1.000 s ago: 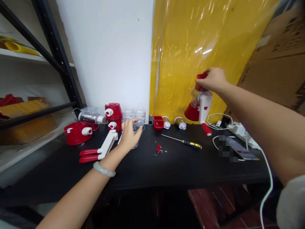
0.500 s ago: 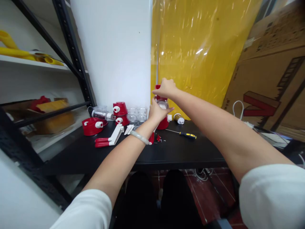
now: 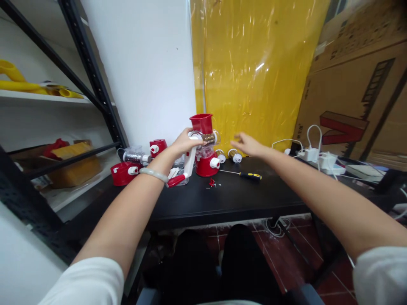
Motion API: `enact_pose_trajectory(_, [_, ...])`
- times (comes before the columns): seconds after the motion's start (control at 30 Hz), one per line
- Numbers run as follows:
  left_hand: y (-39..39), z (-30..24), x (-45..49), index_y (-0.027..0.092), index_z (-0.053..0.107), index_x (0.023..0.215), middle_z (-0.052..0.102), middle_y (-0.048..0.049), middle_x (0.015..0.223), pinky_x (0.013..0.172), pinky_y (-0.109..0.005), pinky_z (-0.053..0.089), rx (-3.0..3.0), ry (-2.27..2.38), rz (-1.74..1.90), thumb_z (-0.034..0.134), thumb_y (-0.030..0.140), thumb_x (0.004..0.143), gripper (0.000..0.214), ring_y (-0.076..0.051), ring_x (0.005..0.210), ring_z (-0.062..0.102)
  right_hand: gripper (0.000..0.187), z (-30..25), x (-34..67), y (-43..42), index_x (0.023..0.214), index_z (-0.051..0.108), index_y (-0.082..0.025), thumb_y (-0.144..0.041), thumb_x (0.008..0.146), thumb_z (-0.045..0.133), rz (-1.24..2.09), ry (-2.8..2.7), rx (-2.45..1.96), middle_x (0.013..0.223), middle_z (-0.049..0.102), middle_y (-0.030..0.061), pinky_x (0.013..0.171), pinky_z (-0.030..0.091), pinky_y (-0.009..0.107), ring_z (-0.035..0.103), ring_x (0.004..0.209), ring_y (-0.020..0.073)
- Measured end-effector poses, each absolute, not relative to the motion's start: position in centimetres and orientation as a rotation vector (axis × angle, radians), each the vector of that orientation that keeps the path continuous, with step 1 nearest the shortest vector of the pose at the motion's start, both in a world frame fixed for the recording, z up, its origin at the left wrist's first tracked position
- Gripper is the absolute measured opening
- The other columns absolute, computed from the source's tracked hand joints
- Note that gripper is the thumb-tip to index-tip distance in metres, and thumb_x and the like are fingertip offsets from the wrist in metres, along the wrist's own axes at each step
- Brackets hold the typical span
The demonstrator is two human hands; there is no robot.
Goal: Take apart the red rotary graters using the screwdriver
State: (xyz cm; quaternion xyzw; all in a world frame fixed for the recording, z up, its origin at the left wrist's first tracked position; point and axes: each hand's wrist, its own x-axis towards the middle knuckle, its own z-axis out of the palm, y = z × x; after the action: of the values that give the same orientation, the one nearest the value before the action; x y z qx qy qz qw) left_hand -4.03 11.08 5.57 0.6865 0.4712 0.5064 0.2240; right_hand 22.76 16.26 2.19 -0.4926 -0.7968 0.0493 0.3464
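A red rotary grater [image 3: 207, 166] stands upright on the black table, with a red hopper [image 3: 202, 123] on top and a metal drum [image 3: 209, 139] inside its clear housing. My left hand [image 3: 184, 142] is closed around the grater's left side at the hub of the white crank [image 3: 190, 162]. The crank hangs down to a red grip [image 3: 176, 181]. To the right of the grater, my right hand [image 3: 247, 145] is in the air with its fingers apart, holding nothing. Below it lie two spare drums [image 3: 235, 156] with white ends.
A yellow-and-black screwdriver [image 3: 250, 176] and small red and metal parts [image 3: 212, 183] lie in front of the grater. More red grater bases [image 3: 121, 174] and a loose drum [image 3: 133, 157] are at the left. White chargers with cables [image 3: 313, 153] stand at the right, near a cardboard box [image 3: 352, 97].
My right hand has let go of the grater's top and moved right. My left hand has shifted to the crank hub. The grater's crank and drum now show in front.
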Motion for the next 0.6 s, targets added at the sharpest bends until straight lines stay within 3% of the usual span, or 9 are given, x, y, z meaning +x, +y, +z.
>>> enact_pose_trajectory(0.07, [11.3, 5.5, -4.4, 0.014, 0.047, 0.122, 0.065, -0.0112, 0.106, 0.080, -0.036, 0.054, 1.810, 1.208, 1.292, 0.080, 0.023, 0.059, 0.071, -0.021, 0.089, 0.066, 0.043, -2.7, 25.2, 16.9, 0.104, 0.068, -0.018, -0.053, 0.079, 0.065, 0.209, -2.293, -1.485, 0.100, 0.070, 0.0120, 0.090, 0.048, 0.040, 0.065, 0.099, 0.0271])
enact_pose_trajectory(0.23, [13.3, 4.2, -3.1, 0.015, 0.050, 0.111, 0.064, -0.0046, 0.089, 0.069, -0.031, 0.053, 1.828, 1.138, 1.092, 0.084, 0.021, 0.053, 0.067, -0.018, 0.077, 0.064, 0.034, -10.2, 27.6, 18.8, 0.099, 0.071, -0.019, -0.043, 0.075, 0.072, 0.149, -2.311, -1.658, 0.101, 0.069, 0.0098, 0.083, 0.048, 0.030, 0.065, 0.097, 0.0230])
enact_pose_trajectory(0.37, [15.8, 3.1, -1.7, 0.016, 0.053, 0.106, 0.064, -0.0036, 0.089, 0.068, -0.030, 0.053, 1.916, 1.083, 1.002, 0.085, 0.023, 0.051, 0.064, -0.018, 0.078, 0.064, 0.022, -11.4, 28.8, 20.2, 0.093, 0.072, -0.019, -0.036, 0.079, 0.067, 0.087, -2.254, -1.682, 0.102, 0.068, 0.0095, 0.080, 0.047, 0.030, 0.064, 0.097, 0.0223])
enact_pose_trajectory(0.6, [20.2, 1.3, -0.4, 0.017, 0.054, 0.104, 0.064, -0.0026, 0.091, 0.067, -0.027, 0.051, 1.982, 1.037, 0.941, 0.083, 0.023, 0.051, 0.061, -0.019, 0.082, 0.063, 0.020, -12.0, 32.8, 21.8, 0.091, 0.072, -0.023, -0.038, 0.079, 0.068, 0.055, -2.176, -1.720, 0.097, 0.070, 0.0076, 0.075, 0.047, 0.030, 0.066, 0.093, 0.0232])
